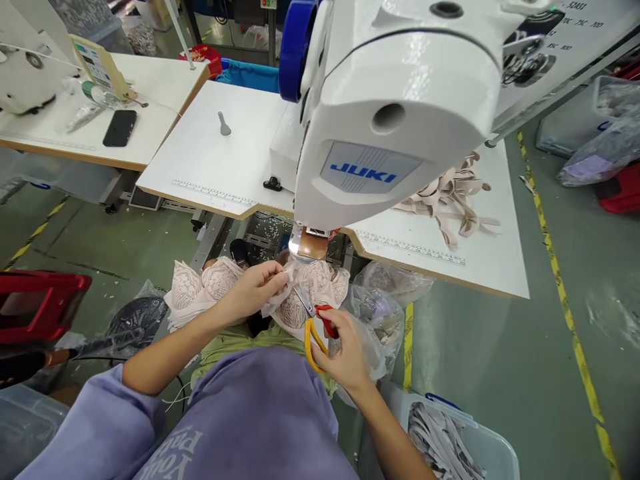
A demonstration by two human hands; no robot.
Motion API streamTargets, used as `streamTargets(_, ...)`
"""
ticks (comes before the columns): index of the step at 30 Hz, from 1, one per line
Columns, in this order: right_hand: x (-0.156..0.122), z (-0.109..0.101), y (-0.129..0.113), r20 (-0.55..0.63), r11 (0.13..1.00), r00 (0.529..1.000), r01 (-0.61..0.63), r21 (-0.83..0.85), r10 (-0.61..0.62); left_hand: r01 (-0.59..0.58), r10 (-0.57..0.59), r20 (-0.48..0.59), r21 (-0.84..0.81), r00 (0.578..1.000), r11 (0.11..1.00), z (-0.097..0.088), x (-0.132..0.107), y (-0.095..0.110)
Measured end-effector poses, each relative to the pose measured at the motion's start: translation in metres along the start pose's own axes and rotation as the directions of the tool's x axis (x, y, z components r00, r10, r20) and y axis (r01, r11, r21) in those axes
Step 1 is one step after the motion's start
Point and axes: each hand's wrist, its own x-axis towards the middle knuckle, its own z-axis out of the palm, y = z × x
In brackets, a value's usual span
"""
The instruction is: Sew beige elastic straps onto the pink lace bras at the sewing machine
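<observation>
My left hand (257, 288) pinches the edge of a pale pink lace garment (315, 283) just below the sewing machine head (395, 100). My right hand (345, 350) grips small scissors (314, 327) with red and yellow handles. Their blades point up and left at the lace beside my left fingers. More lace cups (195, 290) hang to the left, over my lap.
The white sewing table (220, 160) carries a pile of beige straps (450, 197) at right. A second table (150, 80) at the back left holds a phone (120, 128). A bin of grey strips (450, 440) stands at lower right, a red crate (35, 303) at left.
</observation>
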Motion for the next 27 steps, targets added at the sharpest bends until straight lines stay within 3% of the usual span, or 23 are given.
streamTargets(6,0.014,0.013,-0.002,0.000,1.000,1.000,-0.008,0.030,0.008,0.035,-0.035,0.048,-0.010,0.998,0.999,0.000,0.002,0.004)
streamTargets(14,0.020,0.012,0.000,0.039,0.998,0.998,-0.044,0.052,0.042,0.037,-0.040,0.054,0.063,0.998,0.997,-0.008,0.002,0.003)
streamTargets(23,0.011,0.002,-0.006,0.022,0.990,0.990,-0.143,0.018,0.143,0.032,-0.031,0.014,-0.025,0.999,0.999,-0.005,0.005,0.004)
streamTargets(27,0.004,-0.021,0.008,0.005,0.980,0.980,-0.197,-0.029,0.197,-0.063,0.064,-0.041,0.028,0.997,0.998,-0.009,0.006,0.001)
